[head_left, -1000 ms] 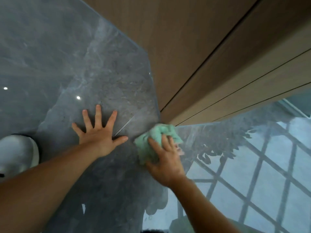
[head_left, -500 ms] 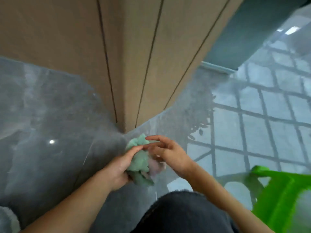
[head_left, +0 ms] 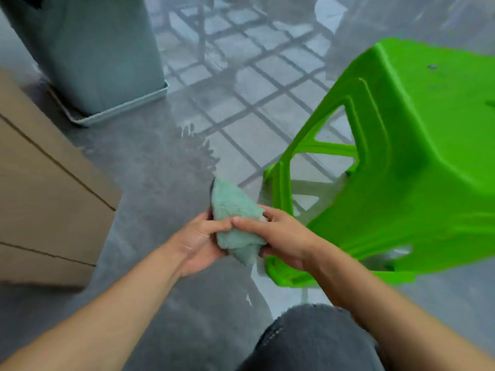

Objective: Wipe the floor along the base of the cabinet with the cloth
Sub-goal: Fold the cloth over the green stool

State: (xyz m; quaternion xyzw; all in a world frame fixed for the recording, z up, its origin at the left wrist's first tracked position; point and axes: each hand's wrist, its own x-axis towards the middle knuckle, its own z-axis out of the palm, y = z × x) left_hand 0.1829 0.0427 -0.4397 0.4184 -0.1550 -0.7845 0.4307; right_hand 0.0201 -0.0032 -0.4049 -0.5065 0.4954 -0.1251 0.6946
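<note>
Now both hands hold the soft green cloth [head_left: 235,223] up off the shiny grey floor [head_left: 160,167], the left hand [head_left: 199,243] and right hand [head_left: 285,241] each with fingers pinched on it. Left of the fingers is the brown cabinet [head_left: 45,199] edge with bare floor between, and a green stool [head_left: 401,167] stands close on the right. Part of the cloth is hidden inside the palms, and the stool is cut off at the picture's side.

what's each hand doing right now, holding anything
Left hand: closed on the green cloth, gripping its left side.
Right hand: closed on the same cloth, thumb across its front.
</note>
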